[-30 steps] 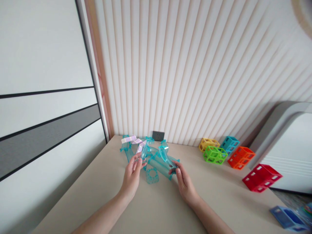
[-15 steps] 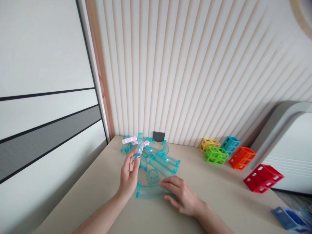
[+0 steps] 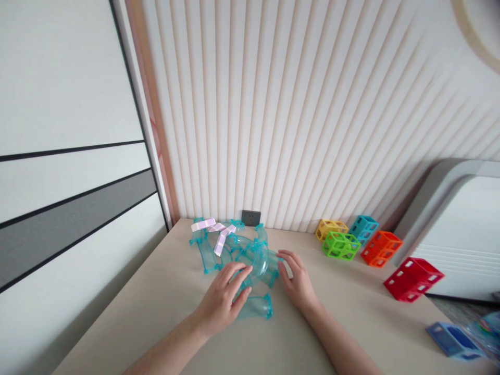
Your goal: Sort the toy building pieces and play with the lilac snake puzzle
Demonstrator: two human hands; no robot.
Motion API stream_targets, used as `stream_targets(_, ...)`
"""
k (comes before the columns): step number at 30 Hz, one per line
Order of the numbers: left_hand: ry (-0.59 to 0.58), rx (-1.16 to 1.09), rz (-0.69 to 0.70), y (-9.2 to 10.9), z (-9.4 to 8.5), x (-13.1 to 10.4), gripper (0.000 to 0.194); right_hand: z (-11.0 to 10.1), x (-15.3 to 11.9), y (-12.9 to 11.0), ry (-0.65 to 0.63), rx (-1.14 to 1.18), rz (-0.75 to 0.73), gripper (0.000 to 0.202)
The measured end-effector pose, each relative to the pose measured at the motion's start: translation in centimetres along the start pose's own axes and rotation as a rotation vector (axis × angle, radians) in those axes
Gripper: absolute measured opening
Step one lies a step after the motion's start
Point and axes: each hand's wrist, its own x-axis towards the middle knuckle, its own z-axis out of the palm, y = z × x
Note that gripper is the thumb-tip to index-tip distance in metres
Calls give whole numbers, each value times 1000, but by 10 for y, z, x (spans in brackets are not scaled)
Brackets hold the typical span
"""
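My left hand (image 3: 227, 294) is open, its fingers spread above a clear teal tube piece (image 3: 258, 307) that lies nearest me and is partly hidden by the hand. Between my hands a curved teal tube piece (image 3: 260, 260) rises from the pile, close to the left fingertips; whether they touch it I cannot tell. My right hand (image 3: 297, 281) is open beside the pile, fingertips at the end of a wide teal trough piece. At the pile's left, a teal trough piece (image 3: 208, 256) lies flat by the lilac-and-white strips (image 3: 222, 238).
Right of the pile stand yellow (image 3: 330, 229), green (image 3: 341, 246), blue (image 3: 363, 229), orange (image 3: 382, 249) and red (image 3: 414, 279) open-frame blocks. A darker blue block (image 3: 455, 341) sits at the right edge. A ribbed wall with a black socket (image 3: 250, 217) bounds the table behind.
My left hand has let go of the teal piece, which now lies at the pile's left, and has moved right and toward me. My right hand has left the front tube and moved up and right.
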Motion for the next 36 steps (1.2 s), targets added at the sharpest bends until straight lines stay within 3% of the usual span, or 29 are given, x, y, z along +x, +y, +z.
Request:
stream_targets(4,-107,31,69,4,-2,3,40,12,8,23,-40,-26,175,40)
stream_targets(9,-156,51,48,3,0,3,38,11,7,20,-99,45,166,28)
stream_targets(19,-64,69,17,0,1,4,35,4,8,17,163,249,315,41)
stream_targets(24,-86,71,10,0,1,2,35,11,6,16,253,419,441,48)
stream_targets(36,-126,73,-6,0,3,3,32,18,8,19,215,685,650,60)
